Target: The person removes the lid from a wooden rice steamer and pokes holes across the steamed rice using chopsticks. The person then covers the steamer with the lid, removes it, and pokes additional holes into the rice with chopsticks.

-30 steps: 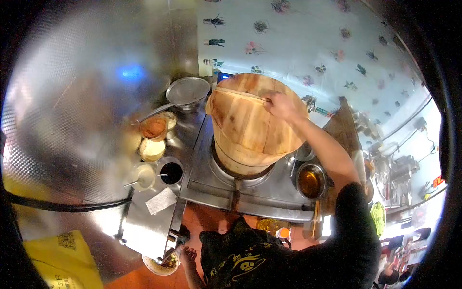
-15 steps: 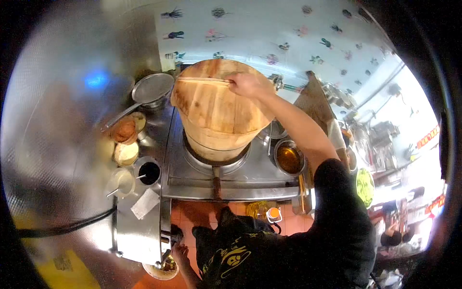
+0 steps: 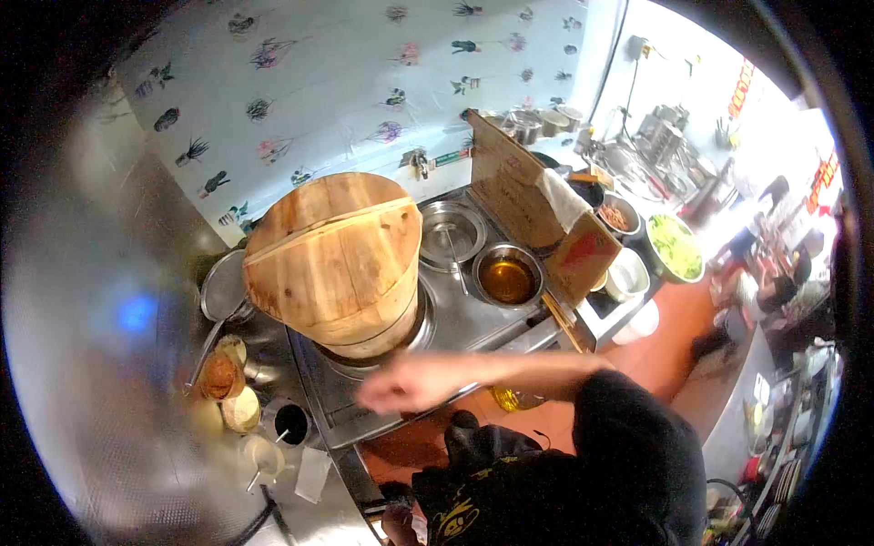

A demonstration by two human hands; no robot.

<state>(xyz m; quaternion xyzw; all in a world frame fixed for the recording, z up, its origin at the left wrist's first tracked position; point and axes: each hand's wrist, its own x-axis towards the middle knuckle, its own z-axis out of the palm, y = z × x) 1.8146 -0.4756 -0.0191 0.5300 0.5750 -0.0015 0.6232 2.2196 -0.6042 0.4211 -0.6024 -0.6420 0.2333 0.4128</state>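
Observation:
A round wooden lid (image 3: 337, 264) with a raised crossbar covers a wooden steamer barrel (image 3: 387, 329) on the stove. My right hand (image 3: 410, 382) is just in front of the barrel, above the stove's front edge, smeared by motion. Its fingers look bent, but whether they grip anything is unclear, and the pan handle seen there earlier is hidden. Low at the bottom edge, my left hand (image 3: 398, 523) shows only in part beside the counter. What it holds, if anything, cannot be made out.
Right of the barrel are a metal pot (image 3: 452, 235) with a ladle and a bowl of amber liquid (image 3: 507, 277). A cardboard screen (image 3: 514, 187) stands behind chopsticks (image 3: 566, 320). Condiment bowls (image 3: 241, 409), dark sauce (image 3: 289, 423) and a strainer (image 3: 223, 287) are left. Greens (image 3: 674, 246) sit far right.
My right hand has left the lid's crossbar and come down toward the stove's front. The view has turned right, and the bowl of food near my left hand no longer shows clearly.

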